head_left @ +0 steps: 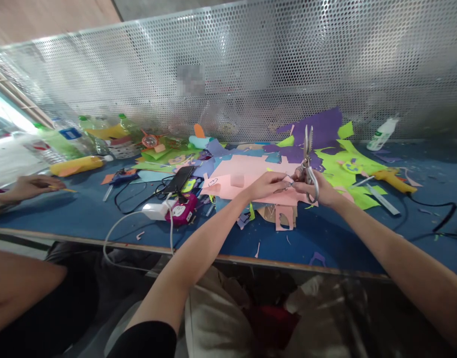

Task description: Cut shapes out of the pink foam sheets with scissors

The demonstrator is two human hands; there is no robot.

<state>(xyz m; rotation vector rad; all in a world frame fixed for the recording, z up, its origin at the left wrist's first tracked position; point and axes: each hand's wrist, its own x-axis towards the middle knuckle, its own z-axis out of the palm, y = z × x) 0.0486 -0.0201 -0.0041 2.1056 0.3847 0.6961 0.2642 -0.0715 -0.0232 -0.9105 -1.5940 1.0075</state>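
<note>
My right hand is closed around the handles of metal scissors, whose blades point up and stand slightly apart. Its thumb and fingertip also meet a small pale piece, perhaps paper. On the other side of this piece, my left hand pinches it. Both hands are over pink paper sheets on the blue table. A pink cut-out frame lies just below them. Purple paper and lime-green paper spread behind and to the right.
At right are a yellow glue gun with its cord, a box cutter and a white bottle. A magenta power block and a phone lie left. Another person's hand holds a thin yellow stick. A perforated metal panel stands behind.
</note>
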